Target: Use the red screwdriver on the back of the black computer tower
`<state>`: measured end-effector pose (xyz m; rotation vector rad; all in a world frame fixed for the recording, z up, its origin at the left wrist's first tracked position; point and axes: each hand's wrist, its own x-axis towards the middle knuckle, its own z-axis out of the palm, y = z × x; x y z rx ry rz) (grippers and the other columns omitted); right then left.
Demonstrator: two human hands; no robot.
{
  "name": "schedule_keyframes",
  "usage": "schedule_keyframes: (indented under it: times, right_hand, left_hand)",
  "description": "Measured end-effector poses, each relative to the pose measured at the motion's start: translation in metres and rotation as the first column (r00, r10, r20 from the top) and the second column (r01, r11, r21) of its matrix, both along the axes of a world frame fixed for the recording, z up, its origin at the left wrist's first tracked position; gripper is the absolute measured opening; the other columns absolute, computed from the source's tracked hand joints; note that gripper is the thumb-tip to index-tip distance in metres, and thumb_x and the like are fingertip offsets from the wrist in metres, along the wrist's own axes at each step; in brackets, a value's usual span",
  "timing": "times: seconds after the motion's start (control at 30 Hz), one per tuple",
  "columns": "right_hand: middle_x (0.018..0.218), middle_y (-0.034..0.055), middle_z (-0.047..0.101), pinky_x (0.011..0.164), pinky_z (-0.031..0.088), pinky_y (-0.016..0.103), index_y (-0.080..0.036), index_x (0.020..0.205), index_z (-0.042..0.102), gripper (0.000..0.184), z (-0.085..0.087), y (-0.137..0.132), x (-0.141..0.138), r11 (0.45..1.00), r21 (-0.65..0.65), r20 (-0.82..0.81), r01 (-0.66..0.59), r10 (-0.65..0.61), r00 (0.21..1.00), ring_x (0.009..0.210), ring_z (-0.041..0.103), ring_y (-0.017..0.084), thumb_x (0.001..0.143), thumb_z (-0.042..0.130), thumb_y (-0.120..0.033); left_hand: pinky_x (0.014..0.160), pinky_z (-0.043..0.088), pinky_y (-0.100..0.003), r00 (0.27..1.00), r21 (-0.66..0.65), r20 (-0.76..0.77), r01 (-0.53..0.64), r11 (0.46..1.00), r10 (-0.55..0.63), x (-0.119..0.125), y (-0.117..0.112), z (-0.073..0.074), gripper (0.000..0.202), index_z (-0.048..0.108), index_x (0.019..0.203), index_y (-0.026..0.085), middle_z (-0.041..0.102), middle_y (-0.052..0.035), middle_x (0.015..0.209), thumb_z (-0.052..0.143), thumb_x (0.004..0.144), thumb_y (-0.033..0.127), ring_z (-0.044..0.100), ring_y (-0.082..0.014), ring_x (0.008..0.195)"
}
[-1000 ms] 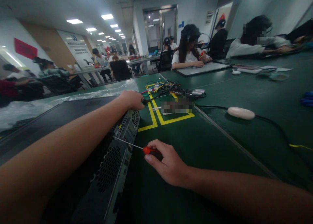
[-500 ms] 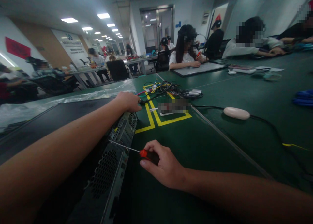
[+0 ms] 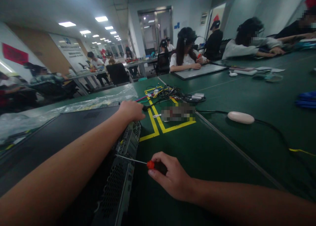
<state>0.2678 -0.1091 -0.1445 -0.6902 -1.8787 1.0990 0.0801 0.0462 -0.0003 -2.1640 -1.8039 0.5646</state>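
A dark desktop computer case [image 3: 81,120] lies flat on the left, its perforated metal rear panel [image 3: 115,183] facing right. My left hand [image 3: 132,110] is closed over the far rear corner of the case, with its fingertips partly hidden. Beside those fingers lies a black cable end [image 3: 146,107]. In my right hand [image 3: 174,178] is a screwdriver [image 3: 150,164] with a red and dark handle. Its thin shaft points left, and the tip meets the rear panel near the middle. My left forearm crosses above the case and hides part of it.
A heap of cables [image 3: 170,91] lies beyond the case, near yellow tape marks [image 3: 179,125] and a blurred-out object [image 3: 176,112]. A white oval piece [image 3: 240,117] sits on a black cable to the right. Plastic film [image 3: 108,96] lies behind the case. Several people work farther back.
The view has shifted a little, so the case and both hands appear slightly lower and farther right. The screwdriver tip stays at the rear panel, and both hands keep their holds.
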Motion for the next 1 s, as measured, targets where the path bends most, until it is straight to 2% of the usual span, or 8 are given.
schedule_keyframes:
  times: [0.2, 0.3, 0.43, 0.53, 0.63, 0.83, 1.0]
  right_hand:
    - [0.091, 0.0019, 0.067, 0.070, 0.050, 0.029, -0.021, 0.103, 0.065, 0.013, 0.0019, -0.0017, 0.0024, 0.998, 0.057, 0.029, 0.037, -0.039, 0.999, 0.074, 0.059, 0.016, 0.098, 0.067, -0.033]
    - [0.091, 0.0033, 0.067, 0.074, 0.050, 0.031, -0.020, 0.104, 0.069, 0.017, 0.0033, -0.0013, 0.0043, 0.991, 0.126, 0.040, 0.043, -0.048, 0.998, 0.077, 0.060, 0.017, 0.103, 0.062, -0.036]
    - [0.086, 0.0034, 0.066, 0.072, 0.049, 0.031, -0.019, 0.103, 0.070, 0.024, 0.0027, -0.0002, 0.0046, 0.986, 0.166, 0.039, 0.026, -0.033, 0.999, 0.076, 0.060, 0.017, 0.107, 0.054, -0.035]
    - [0.093, 0.0042, 0.070, 0.075, 0.052, 0.031, -0.020, 0.111, 0.067, 0.018, 0.0019, 0.0002, 0.0040, 0.990, 0.135, 0.030, 0.037, -0.042, 0.999, 0.080, 0.065, 0.018, 0.102, 0.063, -0.035]
    - [0.096, 0.0041, 0.072, 0.077, 0.055, 0.032, -0.021, 0.111, 0.062, 0.022, 0.0023, 0.0011, 0.0036, 0.992, 0.117, 0.047, 0.057, -0.063, 0.997, 0.081, 0.066, 0.018, 0.095, 0.072, -0.033]
    - [0.094, 0.0033, 0.071, 0.078, 0.055, 0.032, -0.022, 0.104, 0.062, 0.013, 0.0021, 0.0040, 0.0032, 0.990, 0.132, 0.042, 0.057, -0.063, 0.997, 0.080, 0.066, 0.018, 0.096, 0.071, -0.027]
    - [0.092, 0.0022, 0.070, 0.075, 0.053, 0.031, -0.022, 0.104, 0.064, 0.012, 0.0000, 0.0038, 0.0026, 0.989, 0.133, 0.038, 0.067, -0.072, 0.997, 0.079, 0.065, 0.018, 0.096, 0.071, -0.026]
  left_hand:
    - [0.098, 0.058, -0.054, 1.000, 0.000, 0.009, -0.015, 1.000, 0.015, -0.0015, 0.0009, -0.0010, 0.059, 0.074, 0.133, 0.021, 0.074, -0.0202, 0.138, 0.048, 0.091, 0.052, 0.069, -0.0411, 0.124]
    - [0.097, 0.057, -0.054, 1.000, -0.002, 0.009, -0.017, 1.000, 0.017, -0.0015, 0.0021, -0.0013, 0.060, 0.075, 0.134, 0.021, 0.073, -0.0207, 0.138, 0.049, 0.091, 0.053, 0.069, -0.0421, 0.124]
    - [0.097, 0.057, -0.055, 1.000, -0.009, 0.015, -0.022, 1.000, 0.022, -0.0007, 0.0026, -0.0015, 0.062, 0.074, 0.136, 0.018, 0.073, -0.0235, 0.137, 0.051, 0.090, 0.053, 0.069, -0.0443, 0.123]
    - [0.100, 0.055, -0.056, 0.999, -0.007, 0.018, -0.026, 1.000, 0.027, -0.0005, 0.0032, -0.0022, 0.062, 0.074, 0.136, 0.018, 0.073, -0.0236, 0.137, 0.053, 0.089, 0.053, 0.069, -0.0447, 0.124]
    - [0.101, 0.054, -0.055, 0.999, -0.004, 0.009, -0.041, 0.999, 0.041, -0.0006, 0.0043, -0.0030, 0.061, 0.074, 0.137, 0.023, 0.073, -0.0201, 0.139, 0.054, 0.089, 0.054, 0.068, -0.0430, 0.125]
    - [0.102, 0.053, -0.053, 0.998, -0.023, 0.018, -0.057, 0.998, 0.057, 0.0011, 0.0032, -0.0014, 0.064, 0.072, 0.141, 0.021, 0.071, -0.0206, 0.142, 0.055, 0.090, 0.057, 0.066, -0.0427, 0.126]
    - [0.104, 0.052, -0.048, 0.997, -0.030, -0.003, -0.080, 0.996, 0.080, 0.0039, -0.0014, 0.0020, 0.062, 0.071, 0.142, 0.025, 0.070, -0.0155, 0.146, 0.055, 0.090, 0.056, 0.065, -0.0386, 0.129]
